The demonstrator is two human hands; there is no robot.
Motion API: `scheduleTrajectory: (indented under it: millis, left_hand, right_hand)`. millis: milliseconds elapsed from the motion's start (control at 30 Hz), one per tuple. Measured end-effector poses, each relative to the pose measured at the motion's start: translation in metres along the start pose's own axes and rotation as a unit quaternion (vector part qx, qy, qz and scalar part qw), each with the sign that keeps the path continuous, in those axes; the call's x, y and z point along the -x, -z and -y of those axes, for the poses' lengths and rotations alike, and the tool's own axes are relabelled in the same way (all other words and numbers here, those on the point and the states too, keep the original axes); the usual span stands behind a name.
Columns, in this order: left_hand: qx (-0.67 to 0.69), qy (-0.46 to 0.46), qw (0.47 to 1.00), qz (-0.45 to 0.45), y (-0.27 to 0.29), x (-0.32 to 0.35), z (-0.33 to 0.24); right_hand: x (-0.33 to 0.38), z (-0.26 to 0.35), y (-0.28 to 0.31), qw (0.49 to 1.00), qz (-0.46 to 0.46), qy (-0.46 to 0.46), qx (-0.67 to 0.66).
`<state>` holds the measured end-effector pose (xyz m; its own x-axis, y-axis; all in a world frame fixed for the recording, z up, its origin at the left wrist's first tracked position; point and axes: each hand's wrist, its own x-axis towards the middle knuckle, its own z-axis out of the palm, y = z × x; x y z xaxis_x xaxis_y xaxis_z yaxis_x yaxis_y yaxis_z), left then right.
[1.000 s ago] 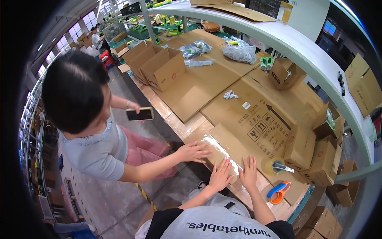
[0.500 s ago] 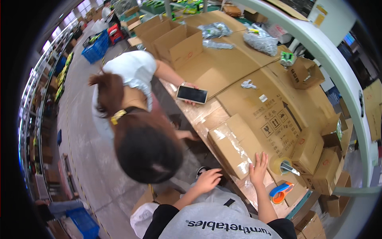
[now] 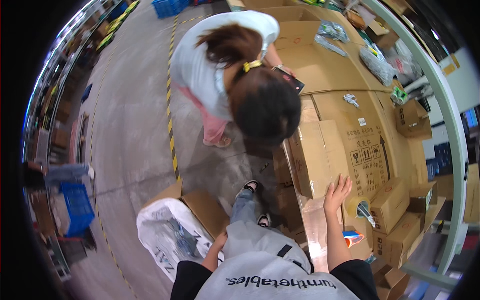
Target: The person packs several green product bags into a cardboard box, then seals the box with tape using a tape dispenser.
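A taped brown cardboard box (image 3: 320, 150) lies near the left edge of the cardboard-covered table. My right hand (image 3: 338, 196) is open at its near right corner, fingers apart. Down by my grey apron is my left hand (image 3: 219, 243), beside an open carton (image 3: 205, 210) holding a white plastic bag (image 3: 155, 225); its fingers do not show well enough to read. Right of my right hand lie a roll of clear tape (image 3: 358, 206), a knife-like blade (image 3: 367, 217) by it, and a blue-and-orange tool (image 3: 352, 237).
A person (image 3: 225, 65) leans over the table's left side, holding a phone (image 3: 292, 80). Several small cartons (image 3: 390, 205) stand at the right beside a curved-looking pale frame post (image 3: 452, 130). Plastic-wrapped items (image 3: 377, 65) lie farther back. A blue crate (image 3: 77, 207) sits on the floor at left.
My view has swung left and down. My left hand has dropped back toward the carton by my side. The person has leaned farther over the table edge. My right hand stays by the box.
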<state>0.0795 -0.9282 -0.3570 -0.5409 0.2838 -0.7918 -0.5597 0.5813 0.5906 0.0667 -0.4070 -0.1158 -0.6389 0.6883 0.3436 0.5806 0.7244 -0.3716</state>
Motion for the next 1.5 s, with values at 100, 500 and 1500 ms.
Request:
scheduleTrajectory:
  millis: [100,500,1500]
  left_hand:
    - [-0.092,-0.046,0.993,-0.05,-0.043,0.032,0.036]
    - [-0.239,-0.045,0.969,-0.035,-0.031,0.07,0.082]
    - [-0.113,-0.007,0.983,-0.142,0.031,0.034,-0.108]
  right_hand:
    - [0.002,-0.015,0.013,1.0,0.004,0.027,0.014]
    - [0.281,-0.045,0.026,0.828,0.535,-0.154,-0.062]
    - [-0.245,0.016,0.078,0.98,0.17,0.089,-0.054]
